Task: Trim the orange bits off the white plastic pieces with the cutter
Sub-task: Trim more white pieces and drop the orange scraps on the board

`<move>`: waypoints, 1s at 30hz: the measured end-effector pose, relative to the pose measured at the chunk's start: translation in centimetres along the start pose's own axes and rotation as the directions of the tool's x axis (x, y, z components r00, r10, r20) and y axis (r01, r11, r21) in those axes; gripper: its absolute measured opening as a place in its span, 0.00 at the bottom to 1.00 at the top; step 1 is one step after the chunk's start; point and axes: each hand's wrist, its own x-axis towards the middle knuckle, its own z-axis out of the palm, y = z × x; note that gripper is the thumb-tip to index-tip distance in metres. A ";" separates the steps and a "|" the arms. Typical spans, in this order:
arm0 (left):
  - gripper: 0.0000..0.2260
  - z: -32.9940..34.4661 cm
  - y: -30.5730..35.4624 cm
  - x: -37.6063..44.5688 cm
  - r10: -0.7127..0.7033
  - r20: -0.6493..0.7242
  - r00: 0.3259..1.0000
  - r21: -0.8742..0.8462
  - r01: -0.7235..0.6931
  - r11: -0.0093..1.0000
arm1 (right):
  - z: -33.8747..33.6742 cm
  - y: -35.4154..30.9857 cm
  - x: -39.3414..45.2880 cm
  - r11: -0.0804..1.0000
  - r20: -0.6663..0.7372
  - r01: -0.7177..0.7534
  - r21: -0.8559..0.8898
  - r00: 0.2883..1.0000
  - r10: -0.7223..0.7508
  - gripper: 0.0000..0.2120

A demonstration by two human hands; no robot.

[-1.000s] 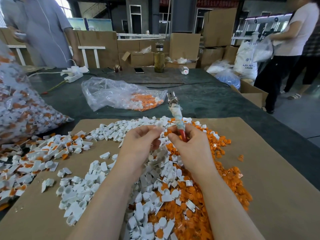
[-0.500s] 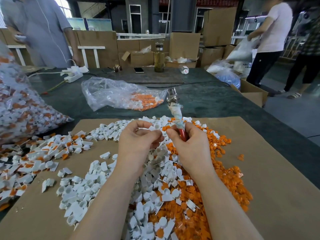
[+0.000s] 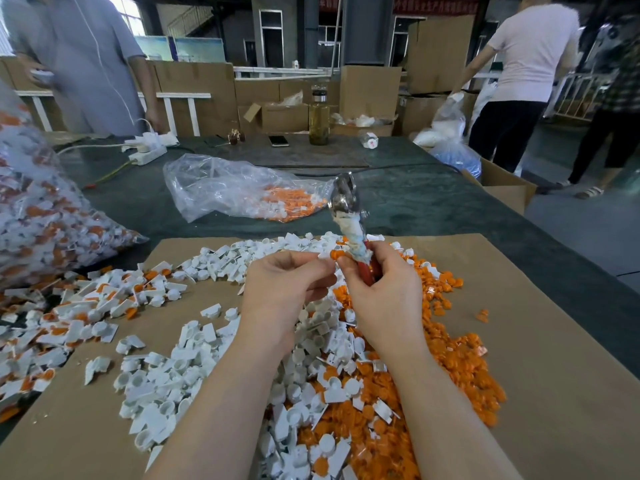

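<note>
Since the earlier frames, an orange bit (image 3: 335,254) has come into view at the tips of the two hands, where only white plastic was seen before, and the person in the white top (image 3: 530,53) at the far right has been turned further away. The left hand (image 3: 287,292) is held over the middle of the pile, its fingers (image 3: 304,261) curled and pinching a small white plastic piece (image 3: 323,255) with the orange bit at its right end. The right hand (image 3: 384,292) is clenched around the red handle of the cutter (image 3: 349,223), whose taped shaft and metal head are pointed up and away; its thumb is laid just beside the orange bit. Whether the thumb actually touches the piece cannot be told.

Under the hands, a sheet of brown cardboard (image 3: 554,375) is spread on the dark green tabletop (image 3: 433,202). White trimmed pieces (image 3: 166,382) are heaped on its left and middle, and orange offcuts (image 3: 460,368) are piled on its right. Untrimmed pieces, white with orange, are spilled at the left edge from a large clear bag (image 3: 45,220). A second clear bag (image 3: 242,188), holding orange and white parts, is lying further back on the tabletop. At the far edge a glass bottle (image 3: 319,116), a phone (image 3: 278,140) and a white power strip (image 3: 147,152) are seen, with a person in a grey shirt (image 3: 79,60) standing at the far left.
</note>
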 end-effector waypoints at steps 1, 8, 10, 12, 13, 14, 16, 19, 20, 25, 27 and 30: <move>0.03 0.1 0.0 -0.1 0.007 0.005 1.000 0.004 -0.007 1.000 | 0.0 0.0 0.0 1.000 -0.009 0.008 -0.008 1.000 -0.008 0.06; 0.06 0.2 0.1 -0.2 0.153 -0.029 0.988 0.220 -0.143 0.965 | -0.1 -0.1 -0.1 0.999 -0.023 0.019 -0.028 1.000 -0.019 0.07; 0.07 0.1 0.2 -0.3 0.196 -0.022 0.980 0.289 -0.182 0.940 | -0.1 -0.1 -0.1 0.999 -0.006 0.011 -0.032 1.000 -0.011 0.06; 0.07 0.1 0.2 -0.4 0.219 -0.006 0.976 0.330 -0.204 0.922 | -0.2 -0.1 0.0 0.999 0.018 -0.006 -0.034 1.000 0.006 0.05; 0.07 0.0 0.2 -0.4 0.224 -0.002 0.975 0.341 -0.210 0.916 | -0.2 0.0 0.1 0.999 0.032 -0.011 -0.036 0.999 0.012 0.05; 0.07 0.0 0.2 -0.3 0.228 -0.001 0.974 0.349 -0.214 0.913 | -0.2 0.0 0.1 0.999 0.045 -0.015 -0.040 0.999 0.017 0.04; 0.06 0.0 0.1 -0.1 0.232 -0.002 0.973 0.371 -0.215 0.903 | -0.3 0.1 0.2 0.999 0.067 -0.020 -0.040 0.997 0.023 0.04; 0.06 0.1 -0.1 0.1 0.233 -0.007 0.972 0.404 -0.210 0.890 | -0.4 0.2 0.3 0.999 0.106 -0.023 -0.029 0.994 0.026 0.04; 0.06 0.1 -0.1 0.1 0.238 -0.011 0.971 0.411 -0.212 0.887 | -0.5 0.2 0.3 0.999 0.118 -0.019 -0.033 0.993 0.023 0.04; 0.08 0.0 -0.2 0.2 0.248 -0.040 0.968 0.452 -0.204 0.869 | -0.8 0.4 0.5 0.998 0.194 -0.045 -0.041 0.980 0.052 0.01; 0.07 -0.1 -0.2 0.3 0.244 -0.033 0.969 0.461 -0.202 0.864 | -1.1 0.2 0.5 0.994 0.239 -0.104 0.033 0.967 0.093 0.04; 0.06 -0.3 -0.4 0.5 0.245 -0.038 0.969 0.401 -0.210 0.892 | -1.9 0.0 0.6 0.960 0.344 -0.233 0.154 0.924 0.169 0.06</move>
